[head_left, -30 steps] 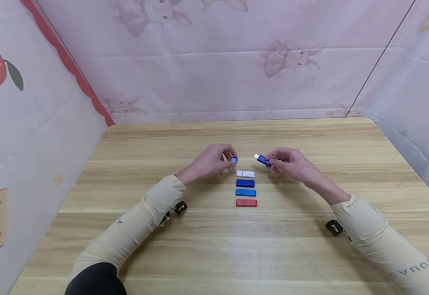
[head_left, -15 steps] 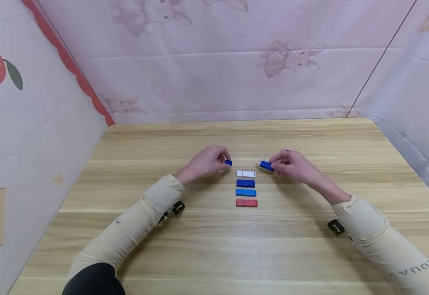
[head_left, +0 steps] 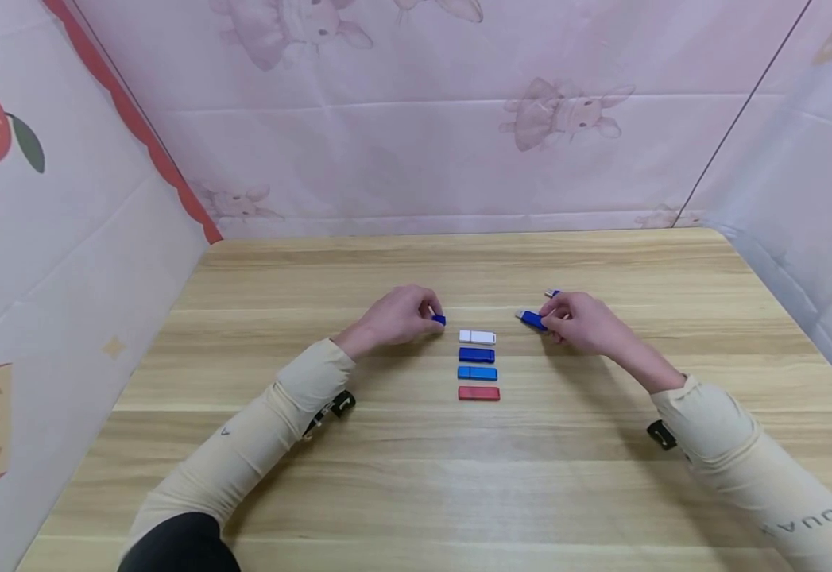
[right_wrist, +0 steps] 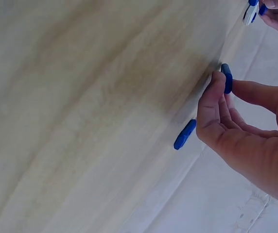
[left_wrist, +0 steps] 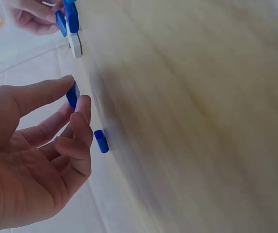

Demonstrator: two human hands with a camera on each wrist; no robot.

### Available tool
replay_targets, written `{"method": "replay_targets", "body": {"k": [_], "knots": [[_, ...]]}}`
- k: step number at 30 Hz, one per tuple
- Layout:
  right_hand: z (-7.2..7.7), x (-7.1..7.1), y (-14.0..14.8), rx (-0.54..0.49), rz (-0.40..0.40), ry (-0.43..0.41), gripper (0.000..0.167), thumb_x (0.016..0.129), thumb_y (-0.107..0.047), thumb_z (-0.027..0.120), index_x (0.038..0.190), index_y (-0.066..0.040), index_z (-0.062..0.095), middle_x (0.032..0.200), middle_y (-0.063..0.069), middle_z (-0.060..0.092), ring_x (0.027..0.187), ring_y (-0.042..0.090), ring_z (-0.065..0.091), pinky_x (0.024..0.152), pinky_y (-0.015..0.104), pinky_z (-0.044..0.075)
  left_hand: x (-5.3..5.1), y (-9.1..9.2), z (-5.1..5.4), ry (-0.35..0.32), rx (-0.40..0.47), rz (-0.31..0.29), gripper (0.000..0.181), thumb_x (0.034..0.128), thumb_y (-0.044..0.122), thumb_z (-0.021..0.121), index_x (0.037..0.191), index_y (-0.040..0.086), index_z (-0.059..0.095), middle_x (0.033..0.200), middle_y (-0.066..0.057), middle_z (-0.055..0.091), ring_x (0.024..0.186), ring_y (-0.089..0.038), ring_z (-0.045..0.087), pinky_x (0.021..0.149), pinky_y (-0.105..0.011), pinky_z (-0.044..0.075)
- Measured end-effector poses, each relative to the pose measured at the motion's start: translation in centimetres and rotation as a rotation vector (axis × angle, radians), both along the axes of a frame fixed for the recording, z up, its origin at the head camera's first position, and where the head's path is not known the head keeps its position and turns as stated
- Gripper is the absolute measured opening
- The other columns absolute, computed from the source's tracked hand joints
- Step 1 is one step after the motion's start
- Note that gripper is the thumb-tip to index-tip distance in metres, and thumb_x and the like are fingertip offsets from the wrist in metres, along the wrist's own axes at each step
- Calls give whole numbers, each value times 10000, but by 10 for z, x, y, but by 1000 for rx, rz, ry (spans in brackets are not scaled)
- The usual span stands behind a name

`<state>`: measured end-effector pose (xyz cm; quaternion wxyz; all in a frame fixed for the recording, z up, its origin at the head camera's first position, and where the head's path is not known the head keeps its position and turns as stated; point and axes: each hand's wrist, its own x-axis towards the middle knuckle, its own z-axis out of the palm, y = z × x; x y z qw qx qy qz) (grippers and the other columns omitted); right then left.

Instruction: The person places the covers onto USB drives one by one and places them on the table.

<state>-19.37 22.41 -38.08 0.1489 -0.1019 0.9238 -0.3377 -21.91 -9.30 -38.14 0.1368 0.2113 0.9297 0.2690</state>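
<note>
My left hand (head_left: 400,319) pinches a small blue USB stick cap (head_left: 439,320) between thumb and fingertips. A second blue cap (left_wrist: 101,141) lies on the table beyond that hand in the left wrist view. The blue USB stick (head_left: 532,320) in my right hand (head_left: 589,324) is uncapped, its plug pointing left. Another uncapped blue stick (head_left: 553,293) lies behind the right hand, mostly hidden in the head view; the right wrist view shows its blue body (right_wrist: 185,134). Between the hands, capped sticks form a column: white (head_left: 477,338), dark blue (head_left: 476,355), lighter blue (head_left: 477,373) and red (head_left: 478,393).
The wooden table (head_left: 416,492) extends round both arms. A pink printed cloth (head_left: 416,159) hangs along its far edge, with pale cloth at the left and right sides. Small black cameras are strapped under both sleeved wrists.
The hands have moved apart: the left drew back left and slightly nearer with the cap, the right went right with the stick. The stick lying behind the right hand has come into view.
</note>
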Motion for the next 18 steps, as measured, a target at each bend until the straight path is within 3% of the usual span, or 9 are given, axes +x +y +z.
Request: {"method": "replay_targets", "body": {"k": [18], "knots": [[1,-3,8,-10,24,-47,275,1069,-119,573,1214,112,610,948,206,761,780,181,706,679,291,602,0,-5,-1,-79,56,-4,200,990,196,752,1143,69,734,976,-75,709,710,-135,599,621,-237,492]]}}
